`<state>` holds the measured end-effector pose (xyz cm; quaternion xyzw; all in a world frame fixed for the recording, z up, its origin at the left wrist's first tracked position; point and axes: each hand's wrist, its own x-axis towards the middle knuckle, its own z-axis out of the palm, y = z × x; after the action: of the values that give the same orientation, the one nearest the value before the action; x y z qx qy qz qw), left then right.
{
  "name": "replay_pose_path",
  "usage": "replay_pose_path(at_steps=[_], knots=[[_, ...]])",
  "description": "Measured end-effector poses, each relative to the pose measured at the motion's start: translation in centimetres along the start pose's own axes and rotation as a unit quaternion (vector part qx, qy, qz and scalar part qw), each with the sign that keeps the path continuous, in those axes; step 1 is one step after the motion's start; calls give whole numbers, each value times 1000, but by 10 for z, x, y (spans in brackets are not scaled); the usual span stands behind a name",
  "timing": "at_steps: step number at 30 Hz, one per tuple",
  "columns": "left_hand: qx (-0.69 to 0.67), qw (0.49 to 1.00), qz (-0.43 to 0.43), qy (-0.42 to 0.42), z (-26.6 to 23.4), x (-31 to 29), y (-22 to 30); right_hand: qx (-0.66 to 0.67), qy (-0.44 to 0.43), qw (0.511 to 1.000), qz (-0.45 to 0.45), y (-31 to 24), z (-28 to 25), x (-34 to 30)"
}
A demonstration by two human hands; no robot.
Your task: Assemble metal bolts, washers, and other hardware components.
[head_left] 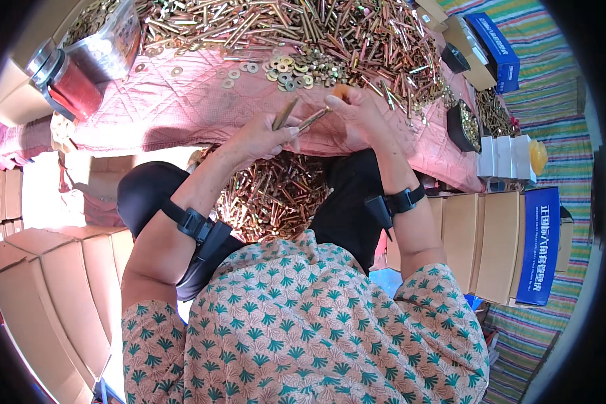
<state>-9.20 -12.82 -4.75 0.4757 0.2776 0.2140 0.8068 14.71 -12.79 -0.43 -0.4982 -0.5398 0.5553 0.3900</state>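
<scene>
My left hand (266,137) is closed around slim brass-coloured anchor bolts, and one bolt (286,113) pokes up past its fingers. Another bolt (314,118) spans the space between my two hands, its near end in the left fingers. My right hand (361,114) is pinched at the far end of that bolt; whatever small part sits under its fingertips is hidden. Both hands are above the front edge of a pink quilted cloth (175,101). Just beyond them lie loose flat washers (290,85) and a heap of small nuts (326,67).
A large pile of bolts (249,23) covers the table's back, with more bolts (269,195) between my knees. At left stand a red-bodied jar (77,87) and a clear tub (111,44). Black bins (459,128) are at right. Cardboard boxes (54,289) flank both sides.
</scene>
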Motion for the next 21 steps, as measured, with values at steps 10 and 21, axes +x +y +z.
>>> replay_pose_path(at_steps=[10, 21], knots=[[87, 955, 100, 267, -24, -7, 28, -388, 48, 873, -291, 3, 56, 131], [-124, 929, 107, 333, -49, -15, 31, -466, 108, 798, -367, 11, 80, 171]])
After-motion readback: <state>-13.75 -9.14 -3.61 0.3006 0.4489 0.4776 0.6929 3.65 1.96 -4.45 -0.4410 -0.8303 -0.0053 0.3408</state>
